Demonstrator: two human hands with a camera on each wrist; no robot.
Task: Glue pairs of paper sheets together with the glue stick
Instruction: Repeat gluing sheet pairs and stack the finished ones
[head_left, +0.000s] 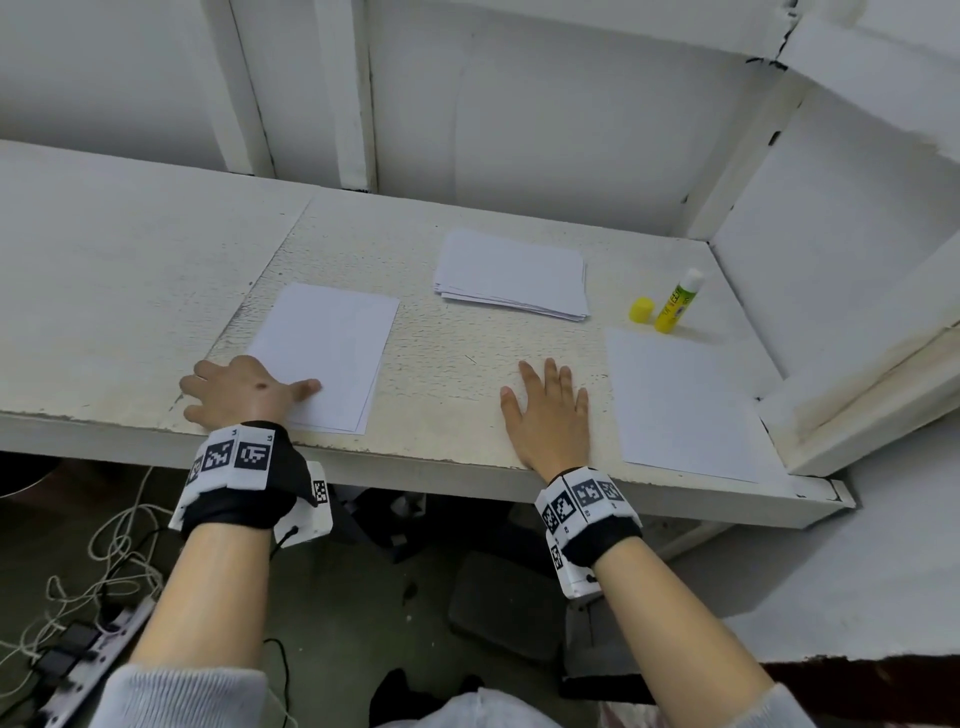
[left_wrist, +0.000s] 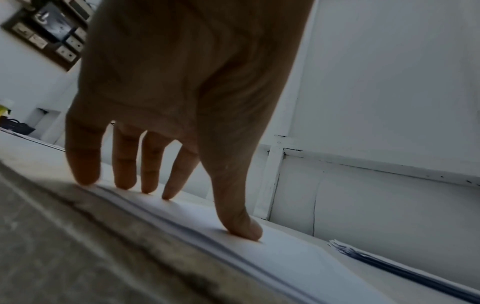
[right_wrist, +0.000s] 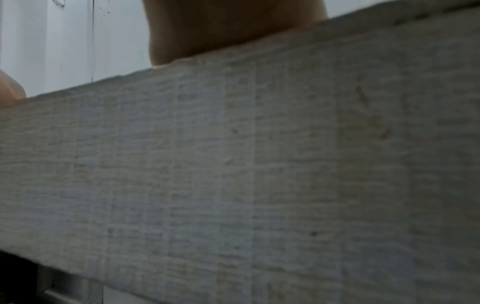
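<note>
My left hand (head_left: 236, 389) presses the glued pair (head_left: 332, 348) with spread fingers; my right hand (head_left: 550, 410) rests flat on the bench (head_left: 447, 358). I should smooth outward evenly.

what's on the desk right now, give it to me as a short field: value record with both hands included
left hand: fingertips and thumb press the near corner of the left paper sheets
right hand: flat on the bare desk, fingers spread, holding nothing
right paper sheet: lies flat, untouched, right of the right hand
paper stack: at the back, middle of the desk
glue stick: standing upright, uncapped, behind the right paper sheet
yellow cap: on the desk just left of the glue stick
</note>
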